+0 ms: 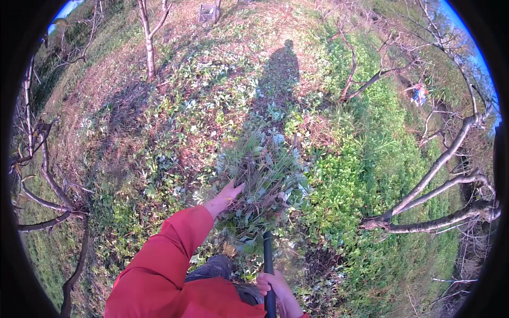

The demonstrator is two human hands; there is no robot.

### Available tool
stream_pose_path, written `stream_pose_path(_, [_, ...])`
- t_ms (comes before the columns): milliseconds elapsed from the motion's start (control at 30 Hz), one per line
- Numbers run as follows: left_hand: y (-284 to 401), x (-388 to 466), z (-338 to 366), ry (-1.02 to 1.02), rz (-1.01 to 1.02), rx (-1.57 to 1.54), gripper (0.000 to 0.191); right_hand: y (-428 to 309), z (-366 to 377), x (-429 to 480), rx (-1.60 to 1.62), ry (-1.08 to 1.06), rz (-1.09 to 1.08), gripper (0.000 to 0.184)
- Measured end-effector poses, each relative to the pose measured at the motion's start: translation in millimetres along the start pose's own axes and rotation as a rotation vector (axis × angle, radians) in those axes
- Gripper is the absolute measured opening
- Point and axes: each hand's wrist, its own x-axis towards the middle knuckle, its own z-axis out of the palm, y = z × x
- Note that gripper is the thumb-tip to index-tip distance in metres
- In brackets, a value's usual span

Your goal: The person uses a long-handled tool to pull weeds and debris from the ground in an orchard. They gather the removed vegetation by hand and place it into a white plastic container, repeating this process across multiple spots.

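A loose bundle of cut weeds [262, 179], green leaves mixed with dry stalks, is held up in front of me. My left hand [227, 194] holds it at its left side, thumb on top and the other fingers mostly hidden in the stems. Lower down, my right hand [276, 287] grips a dark tool handle [269, 254]. This handle runs up to the near edge of the bundle, where leaves hide its far end, so the kind of tool cannot be told.
Bare branching trees stand at the right [429, 179], left [59, 198] and far left of centre [149, 51]. Low green plants [338, 183] and cut weeds [179, 131] cover the ground. A crate-like object [206, 14] stands far ahead. Something blue and pink [419, 94] hangs among the right-hand branches.
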Motion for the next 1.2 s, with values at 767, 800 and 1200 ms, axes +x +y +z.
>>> stream_pose_path(767, [120,142,-178,0.336,0.208,-0.21,0.044,-154,136,165,-0.238,-0.194,0.05,0.015])
stream_pose_path(800, [125,151,-185,0.356,0.193,-0.178,0.044,-161,140,179,-0.24,-0.206,0.067,0.015])
stream_pose_path(1200, [140,226,-276,0.611,0.059,-0.488,0.039,-260,245,271,-0.552,-0.158,0.163,0.012])
